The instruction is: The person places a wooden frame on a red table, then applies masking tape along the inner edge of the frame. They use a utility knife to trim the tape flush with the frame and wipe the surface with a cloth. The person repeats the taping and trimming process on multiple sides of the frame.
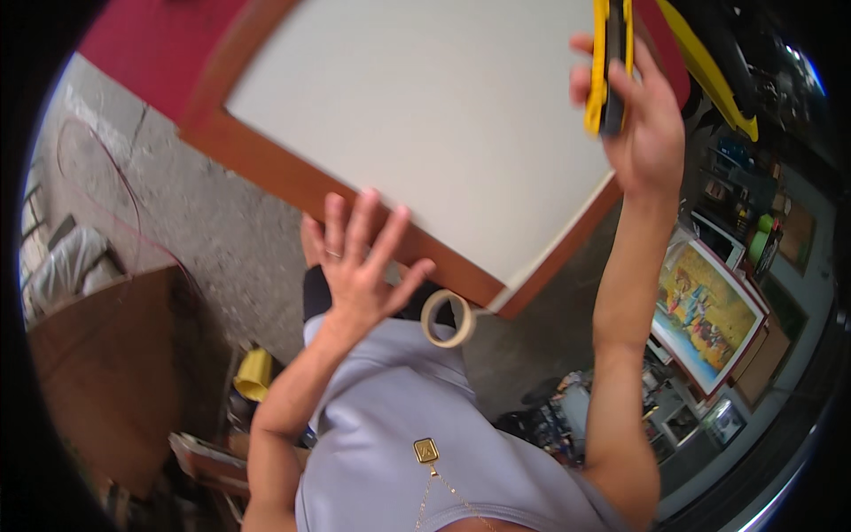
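Observation:
A large white panel (425, 124) in a reddish-brown wooden frame (257, 168) lies before me, tilted in the view. My left hand (356, 262) rests with spread fingers on the frame's near edge and holds nothing. In my right hand (645, 124), raised over the panel's right side, is a yellow and black utility knife (610, 66); whether its blade is out cannot be seen. A roll of masking tape (448, 319) hangs by a strip of tape at the frame's near corner, just right of my left hand.
Under the frame is a red surface (151, 44). A brown board (115, 372) and a yellow container (254, 372) stand at the lower left. On the right are a framed colourful painting (709, 310) and cluttered shelves. A thin hose (133, 199) runs over the concrete floor.

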The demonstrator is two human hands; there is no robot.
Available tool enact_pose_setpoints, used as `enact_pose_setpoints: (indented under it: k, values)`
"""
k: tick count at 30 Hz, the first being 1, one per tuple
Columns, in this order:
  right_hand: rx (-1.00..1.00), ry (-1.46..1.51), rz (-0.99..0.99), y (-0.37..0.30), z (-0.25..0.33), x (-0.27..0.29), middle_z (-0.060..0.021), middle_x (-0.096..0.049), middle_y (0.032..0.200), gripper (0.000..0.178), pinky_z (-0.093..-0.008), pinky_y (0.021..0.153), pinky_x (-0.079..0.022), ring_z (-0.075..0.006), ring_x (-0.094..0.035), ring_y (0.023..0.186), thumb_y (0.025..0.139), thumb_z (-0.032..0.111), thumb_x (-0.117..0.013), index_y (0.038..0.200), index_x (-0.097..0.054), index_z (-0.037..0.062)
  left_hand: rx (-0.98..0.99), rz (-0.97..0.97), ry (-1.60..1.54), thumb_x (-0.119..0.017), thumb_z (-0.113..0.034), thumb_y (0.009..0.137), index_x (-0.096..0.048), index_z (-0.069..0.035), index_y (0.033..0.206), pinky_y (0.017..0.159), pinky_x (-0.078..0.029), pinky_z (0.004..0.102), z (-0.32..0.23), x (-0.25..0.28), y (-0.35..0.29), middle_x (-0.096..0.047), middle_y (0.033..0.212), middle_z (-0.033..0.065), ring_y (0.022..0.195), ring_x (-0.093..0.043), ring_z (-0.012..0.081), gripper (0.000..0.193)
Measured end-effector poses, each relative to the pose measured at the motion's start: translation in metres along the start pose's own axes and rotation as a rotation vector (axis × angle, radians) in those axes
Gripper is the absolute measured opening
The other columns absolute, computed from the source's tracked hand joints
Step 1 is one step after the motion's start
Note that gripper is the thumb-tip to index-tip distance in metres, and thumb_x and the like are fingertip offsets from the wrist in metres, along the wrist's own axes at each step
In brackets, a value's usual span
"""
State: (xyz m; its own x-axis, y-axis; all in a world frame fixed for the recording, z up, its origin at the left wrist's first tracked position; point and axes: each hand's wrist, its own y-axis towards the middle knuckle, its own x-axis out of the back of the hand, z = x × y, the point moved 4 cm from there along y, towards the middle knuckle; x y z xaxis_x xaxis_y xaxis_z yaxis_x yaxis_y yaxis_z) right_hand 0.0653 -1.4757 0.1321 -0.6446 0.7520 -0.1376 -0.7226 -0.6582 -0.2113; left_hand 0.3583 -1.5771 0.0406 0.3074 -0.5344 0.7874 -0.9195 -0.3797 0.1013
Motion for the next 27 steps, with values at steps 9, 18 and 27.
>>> enact_pose_setpoints:
  k: [9,18,27]
  values:
    - [-0.433,0.255,-0.072,-0.241,-0.093,0.038,-0.0262,-0.056,0.123,0.075,-0.0353,0.079,-0.058,-0.0291,-0.068,0.093,0.089,0.003,-0.060,0.150,-0.018,-0.0019,0.280,-0.121,-0.282,-0.087,-0.039,0.066,-0.060,-0.015,0.130,0.110,-0.032,0.0512,-0.087,-0.049,-0.079,-0.015,0.151,0.0209,0.139,-0.024,0.0434,0.073]
    - [-0.469,-0.197,-0.208,-0.294,-0.112,0.058,-0.0108,-0.066,0.083,0.034,-0.0240,0.059,-0.050,-0.0100,-0.060,0.067,0.093,0.014,-0.065,0.115,-0.049,-0.0047,0.334,-0.109,-0.091,-0.086,-0.050,0.063,-0.059,-0.017,0.130,0.112,-0.031,0.0507,-0.111,-0.064,-0.074,-0.013,0.152,0.0226,0.143,-0.015,0.0409,0.080]
    - [-0.182,-0.842,0.093,-0.284,-0.095,0.047,-0.0197,-0.063,0.096,0.048,-0.0367,0.072,-0.053,-0.0313,-0.065,0.080,0.089,0.008,-0.066,0.130,-0.045,-0.0073,-0.032,0.317,0.070,-0.083,-0.043,0.055,-0.065,-0.039,0.120,0.117,-0.002,0.0598,-0.106,-0.050,-0.008,-0.034,0.152,0.0070,0.145,-0.015,0.0390,0.068]
